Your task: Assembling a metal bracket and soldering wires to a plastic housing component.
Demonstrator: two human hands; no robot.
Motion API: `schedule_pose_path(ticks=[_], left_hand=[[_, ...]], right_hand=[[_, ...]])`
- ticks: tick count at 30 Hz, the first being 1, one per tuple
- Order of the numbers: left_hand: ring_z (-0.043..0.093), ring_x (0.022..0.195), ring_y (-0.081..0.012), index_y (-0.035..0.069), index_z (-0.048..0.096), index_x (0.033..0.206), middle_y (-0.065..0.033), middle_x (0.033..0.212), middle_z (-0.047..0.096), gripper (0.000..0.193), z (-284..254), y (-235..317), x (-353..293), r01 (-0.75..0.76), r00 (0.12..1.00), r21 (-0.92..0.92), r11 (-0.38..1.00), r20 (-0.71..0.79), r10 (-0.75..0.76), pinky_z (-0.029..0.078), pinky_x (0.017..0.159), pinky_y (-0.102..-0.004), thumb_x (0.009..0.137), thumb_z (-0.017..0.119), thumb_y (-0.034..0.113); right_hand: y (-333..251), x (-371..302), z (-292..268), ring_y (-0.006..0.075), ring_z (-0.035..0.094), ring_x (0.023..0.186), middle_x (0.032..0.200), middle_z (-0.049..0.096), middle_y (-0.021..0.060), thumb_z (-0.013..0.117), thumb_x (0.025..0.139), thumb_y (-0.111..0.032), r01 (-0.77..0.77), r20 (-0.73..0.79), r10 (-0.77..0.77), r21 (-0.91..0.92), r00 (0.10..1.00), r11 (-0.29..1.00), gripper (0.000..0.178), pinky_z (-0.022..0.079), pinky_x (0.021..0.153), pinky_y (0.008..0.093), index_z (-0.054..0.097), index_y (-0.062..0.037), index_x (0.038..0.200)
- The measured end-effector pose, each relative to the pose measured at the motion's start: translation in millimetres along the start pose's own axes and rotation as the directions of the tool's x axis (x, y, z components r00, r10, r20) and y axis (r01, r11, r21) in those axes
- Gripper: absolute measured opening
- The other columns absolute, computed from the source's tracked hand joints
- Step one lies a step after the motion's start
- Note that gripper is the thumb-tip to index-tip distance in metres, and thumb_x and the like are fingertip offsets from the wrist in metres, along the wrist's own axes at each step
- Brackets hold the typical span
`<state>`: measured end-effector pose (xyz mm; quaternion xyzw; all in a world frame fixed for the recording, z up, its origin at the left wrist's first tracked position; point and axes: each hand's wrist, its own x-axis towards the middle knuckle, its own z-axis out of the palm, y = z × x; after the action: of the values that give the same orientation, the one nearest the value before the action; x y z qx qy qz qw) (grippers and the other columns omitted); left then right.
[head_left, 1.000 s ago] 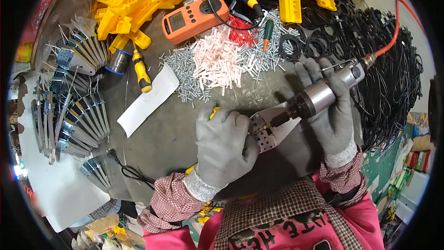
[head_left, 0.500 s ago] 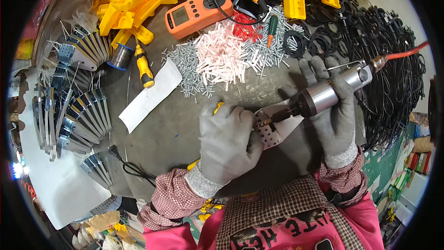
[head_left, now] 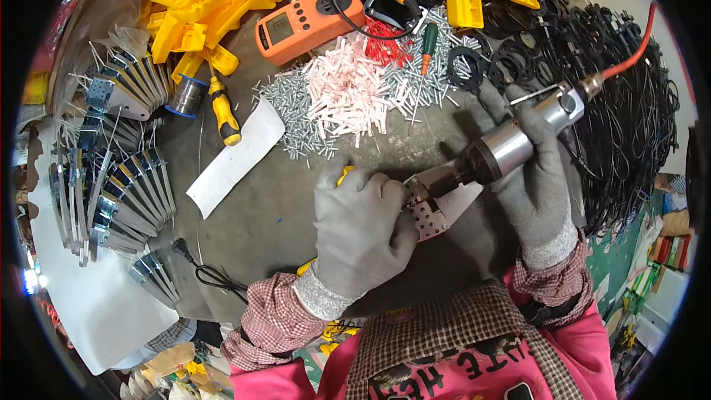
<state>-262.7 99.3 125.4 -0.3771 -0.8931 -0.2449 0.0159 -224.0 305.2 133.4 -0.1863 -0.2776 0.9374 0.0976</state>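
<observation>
Metal plate [head_left: 428,226], dotted with holes: directly right of my left hand [head_left: 359,222], over the dark table [head_left: 244,241]. I note left fingers curled round a yellow part [head_left: 345,174]; whether they also pinch the plate, I cannot tell. My right hand [head_left: 539,196] grasps a silver power driver [head_left: 511,150], its long axis slanting from upper right down-left, nose at the plate's upper portion; exact contact unclear. Nearer to the plate: left hand.
</observation>
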Motion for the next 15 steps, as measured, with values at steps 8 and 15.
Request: schedule_pose_path(ticks=[8,15], left_hand=[[0.054,0.096,-0.033,0.004,0.062,0.089,-0.0104,0.088,0.059,0.028,2,1,1,-0.025,1.0,-0.039,0.999,-0.009,0.025,0.037,0.103,-0.0533,0.062,0.065,0.008],[0.052,0.1,-0.0391,0.003,0.061,0.11,-0.0161,0.105,0.053,0.059,3,12,3,-0.098,0.985,0.033,0.995,-0.136,0.102,0.041,0.099,-0.0543,0.056,0.079,0.019]], right_hand=[[18,13,-42,0.0338,0.045,0.133,0.136,0.051,0.0182,0.056,0.101,-0.022,0.069,0.277,-0.097,0.11,0.956,0.992,0.045,0.036,0.113,0.0603,0.039,-0.0117,0.14],[13,1,-33,0.0271,0.056,0.122,0.132,0.055,0.0148,0.05,0.101,-0.027,-0.187,0.196,0.16,0.126,0.967,0.974,0.047,0.038,0.114,0.0447,0.039,-0.0036,0.141]])
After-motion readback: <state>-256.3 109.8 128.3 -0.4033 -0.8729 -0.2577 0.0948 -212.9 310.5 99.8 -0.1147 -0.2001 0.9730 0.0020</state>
